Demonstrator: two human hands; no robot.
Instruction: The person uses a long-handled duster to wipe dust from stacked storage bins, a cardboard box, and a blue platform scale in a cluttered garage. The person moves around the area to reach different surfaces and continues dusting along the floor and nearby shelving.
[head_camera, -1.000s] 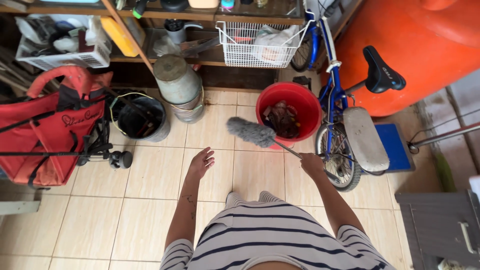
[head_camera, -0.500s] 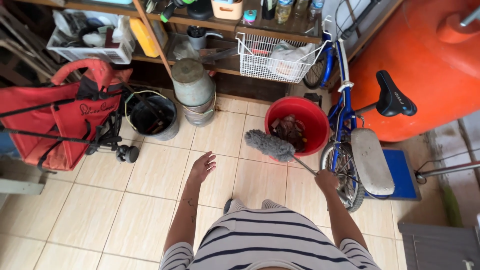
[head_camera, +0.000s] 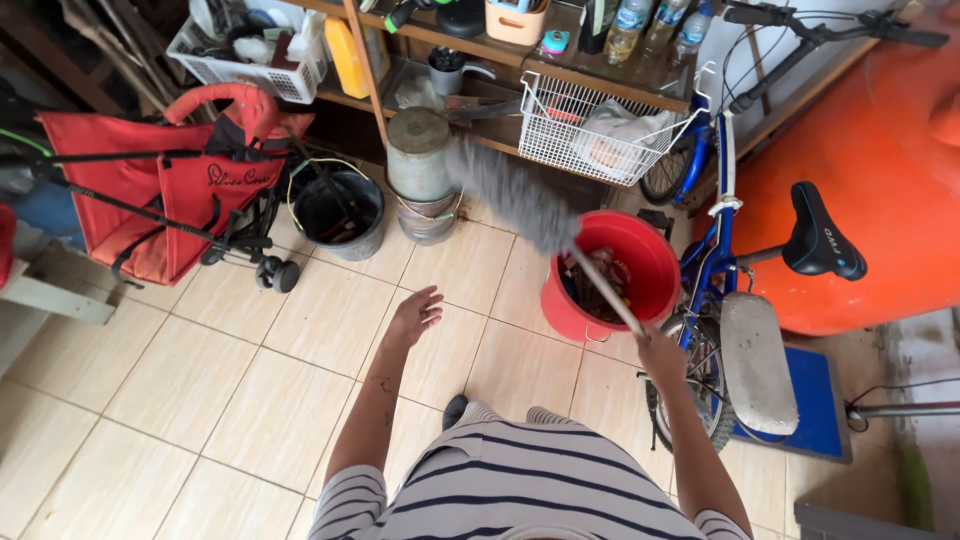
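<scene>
Roughly, left to right with the red bucket (head_camera: 640, 262) as landmark: folded red stroller (head_camera: 150, 190) far left of it, one dark bucket (head_camera: 340, 215) next, then one upturned grey metal pail (head_camera: 420, 160) – all on the tiled floor. Left hand (head_camera: 415, 315) sits left of and below the red bucket, fingers spread, grip released, holding nothing. Grey duster (head_camera: 510, 195) – one only – has its fluffy head blurred, up-left of the red bucket, in front of the white wire basket (head_camera: 600, 125). Its long axis runs diagonally from that head down-right across the bucket rim to the right hand (head_camera: 662, 358), grip clenched on the handle end. Right hand is the nearer. One blue bicycle (head_camera: 720, 220) just right of the bucket.
</scene>
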